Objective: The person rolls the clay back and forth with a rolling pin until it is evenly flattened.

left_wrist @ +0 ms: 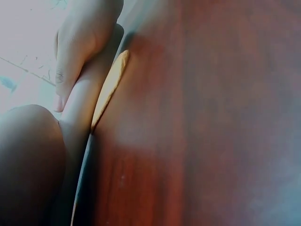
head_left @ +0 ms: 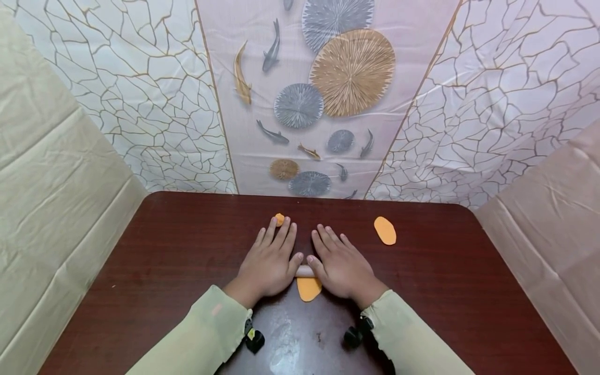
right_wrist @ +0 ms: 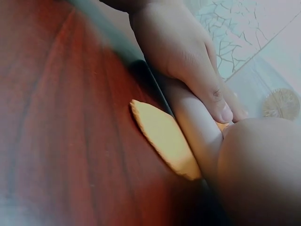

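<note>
My left hand and right hand lie palm down on a pale rolling pin, fingers straight and pointing away, thumbs close together. Most of the pin is hidden beneath the palms; more of its smooth barrel shows in the right wrist view. Under the pin lies a flattened piece of orange dough, whose near part sticks out toward me. From the left wrist side, the dough looks thin along its edge. A small orange lump sits at the left fingertips, partly covered by them.
A flat orange oval lies on the dark red-brown table, farther back on the right. Behind the table's far edge hangs a patterned cloth. Beige cloth panels flank both sides.
</note>
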Demonstrator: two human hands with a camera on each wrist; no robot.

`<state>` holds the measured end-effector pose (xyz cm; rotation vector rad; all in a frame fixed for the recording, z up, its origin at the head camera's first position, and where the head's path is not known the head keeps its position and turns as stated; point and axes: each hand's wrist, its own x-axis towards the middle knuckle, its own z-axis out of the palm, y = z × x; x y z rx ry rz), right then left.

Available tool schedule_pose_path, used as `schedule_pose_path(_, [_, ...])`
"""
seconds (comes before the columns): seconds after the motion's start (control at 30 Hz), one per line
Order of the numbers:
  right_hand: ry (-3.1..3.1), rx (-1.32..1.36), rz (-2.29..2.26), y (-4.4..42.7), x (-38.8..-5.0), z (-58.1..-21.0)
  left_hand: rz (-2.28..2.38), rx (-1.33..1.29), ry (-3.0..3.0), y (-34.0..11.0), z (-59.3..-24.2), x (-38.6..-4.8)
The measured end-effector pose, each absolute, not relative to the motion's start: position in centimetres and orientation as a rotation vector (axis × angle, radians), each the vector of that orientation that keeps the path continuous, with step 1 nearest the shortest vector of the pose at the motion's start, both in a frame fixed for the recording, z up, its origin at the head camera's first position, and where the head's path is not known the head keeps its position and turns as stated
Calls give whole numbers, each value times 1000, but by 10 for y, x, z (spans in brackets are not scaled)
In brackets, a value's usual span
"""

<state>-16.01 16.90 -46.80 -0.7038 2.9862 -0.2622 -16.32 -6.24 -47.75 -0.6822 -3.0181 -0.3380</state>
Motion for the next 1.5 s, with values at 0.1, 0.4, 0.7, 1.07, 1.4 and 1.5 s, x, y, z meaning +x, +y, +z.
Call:
schedule_pose_path(0.1, [2977,-689,-270,169,-165,-468,-352,-668,-3024,-62,-478,-168])
schedule_pose_path(0.4, [2943,-655,-270,169,-180,-468,-373,-609,-3063,-61,-480,-182])
schedule_pose_path(0.7, [2907,-621,-272,169,-188,-463,-390,-594,-3080,-61,-476,-190])
schedule_pose_path(1.07, [2882,-584,-274,170,-199,-467,-397,-588,-3132,-61,-474,-198])
schedule_pose_path(1.4, [2863,-600,-301,171,-205,-468,-429,-593,-3140,-62,-470,-201])
schedule_pose_path(1.5, [2869,-611,-306,171,-205,-467,-424,-596,-3137,-63,-470,-202])
